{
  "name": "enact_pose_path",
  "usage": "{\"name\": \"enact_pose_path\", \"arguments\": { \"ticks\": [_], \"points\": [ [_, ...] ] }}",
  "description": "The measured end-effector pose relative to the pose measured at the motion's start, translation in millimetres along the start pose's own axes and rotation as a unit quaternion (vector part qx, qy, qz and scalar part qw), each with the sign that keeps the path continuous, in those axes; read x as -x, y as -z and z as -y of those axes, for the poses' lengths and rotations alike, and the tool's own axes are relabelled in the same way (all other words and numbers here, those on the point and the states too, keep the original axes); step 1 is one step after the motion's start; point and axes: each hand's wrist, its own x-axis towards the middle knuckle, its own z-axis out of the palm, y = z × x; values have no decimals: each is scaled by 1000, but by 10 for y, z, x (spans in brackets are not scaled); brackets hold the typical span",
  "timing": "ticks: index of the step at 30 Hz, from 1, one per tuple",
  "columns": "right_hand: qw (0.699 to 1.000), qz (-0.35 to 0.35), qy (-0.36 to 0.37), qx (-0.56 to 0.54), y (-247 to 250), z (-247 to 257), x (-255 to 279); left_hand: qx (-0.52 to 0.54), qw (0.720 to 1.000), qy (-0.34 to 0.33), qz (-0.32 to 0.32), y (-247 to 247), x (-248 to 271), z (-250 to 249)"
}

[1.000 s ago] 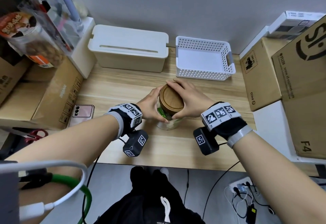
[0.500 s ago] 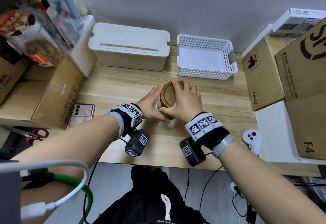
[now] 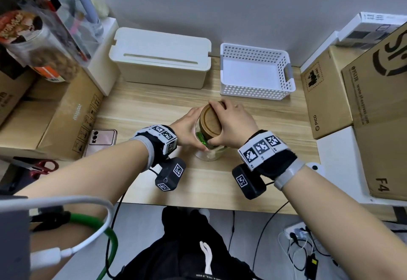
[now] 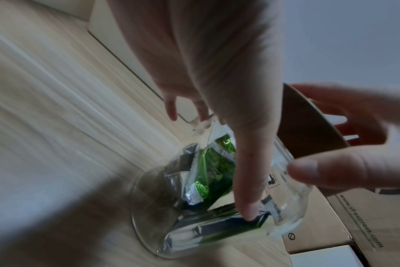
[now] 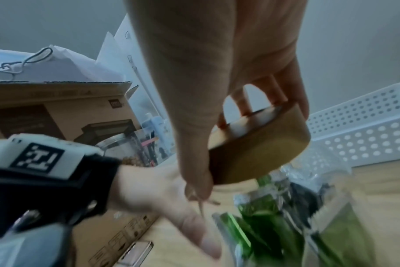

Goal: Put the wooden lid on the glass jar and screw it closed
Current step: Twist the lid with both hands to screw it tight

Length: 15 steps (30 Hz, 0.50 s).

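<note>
lid (image 3: 211,121) turned further; jar (image 3: 209,154) unmoved

right hand (image 3: 233,123) | wrist swung rightward since 0.5 s ago | wooden lid (image 3: 211,120) more exposed
</note>
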Motion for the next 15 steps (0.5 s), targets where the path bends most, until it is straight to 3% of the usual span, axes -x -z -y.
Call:
{"name": "enact_pose_path", "arguments": {
  "ticks": [3,9,15],
  "points": [
    [1000,-22,-6,6,-44,13,1,-6,1000,-3,5,13,-9,-13],
    [993,-3,75,-95,-7,-250,-29,7,1000,-4,-12,8,3,-14],
    [985,-96,46,-138,-268,-165,-29,40,999,-1,-28,-36,-9,-12]
  ]
}}
